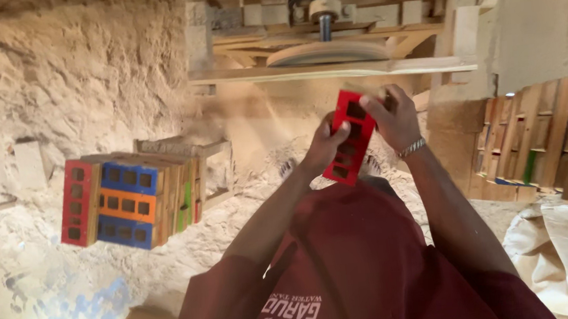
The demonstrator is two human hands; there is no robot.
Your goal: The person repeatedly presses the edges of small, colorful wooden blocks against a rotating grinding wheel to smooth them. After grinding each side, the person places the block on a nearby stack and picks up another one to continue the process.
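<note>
Maroon printed shirt [366, 254], silver bracelet [412, 147] on right wrist.

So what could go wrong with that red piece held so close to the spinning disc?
1. Both hands, left hand and right hand, hold the red block just below the disc; a slip could bring fingers against it.
2. The bracelet on the right wrist might snag.
3. Sawdust coats everything nearby, so dust could probably hamper sight and breathing.
</note>
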